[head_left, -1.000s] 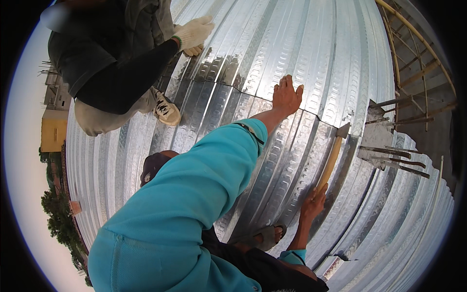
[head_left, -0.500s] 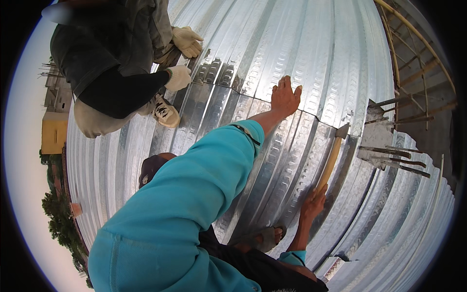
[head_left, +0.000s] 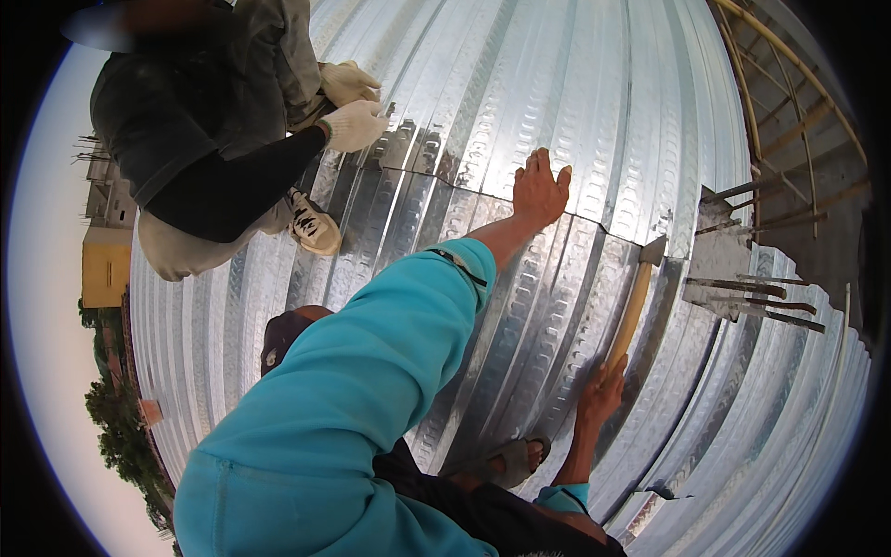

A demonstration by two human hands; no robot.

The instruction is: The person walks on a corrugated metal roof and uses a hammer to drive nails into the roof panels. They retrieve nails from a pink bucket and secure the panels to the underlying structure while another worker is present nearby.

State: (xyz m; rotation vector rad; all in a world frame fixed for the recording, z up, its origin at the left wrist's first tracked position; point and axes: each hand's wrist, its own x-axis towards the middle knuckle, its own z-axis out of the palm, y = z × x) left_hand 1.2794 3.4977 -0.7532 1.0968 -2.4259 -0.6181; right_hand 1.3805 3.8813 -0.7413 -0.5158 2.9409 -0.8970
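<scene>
Currently, a gap in the ribbed metal sheeting [head_left: 585, 84] is being filled by rough concrete [head_left: 713, 265], from which several dark metal bars [head_left: 766, 303] are jutting toward the right. Parts of the scene are being hidden or cut off: the sheeting is being bent by the lens and lost at the dark rim, a broad stretch of it is being covered by the turquoise left sleeve [head_left: 325, 399], and only the cuff of the right sleeve [head_left: 564, 498] is showing above dark clothing. A sandalled foot [head_left: 520, 461] is being partly covered by that clothing, and a dark rounded shape [head_left: 281, 342] beside the left sleeve is being too much obscured to be identified. At the upper left, a co-worker's two gloved hands [head_left: 355, 126] are being held close together, and whether anything is being gripped between them cannot be told; one pale laced shoe [head_left: 316, 226] is being planted below them. The hammer [head_left: 633, 306] is being clasped near the end of its wooden handle by the right hand [head_left: 601, 395], whose fingers are being curled around it. From there the handle is being pointed up and away along the ribs, its metal head [head_left: 653, 251] lying just beside the seam [head_left: 605, 228]. The left hand [head_left: 541, 190] is being laid on the sheeting with its fingers apart, up and to the left of the hammer and well clear of it.
</scene>
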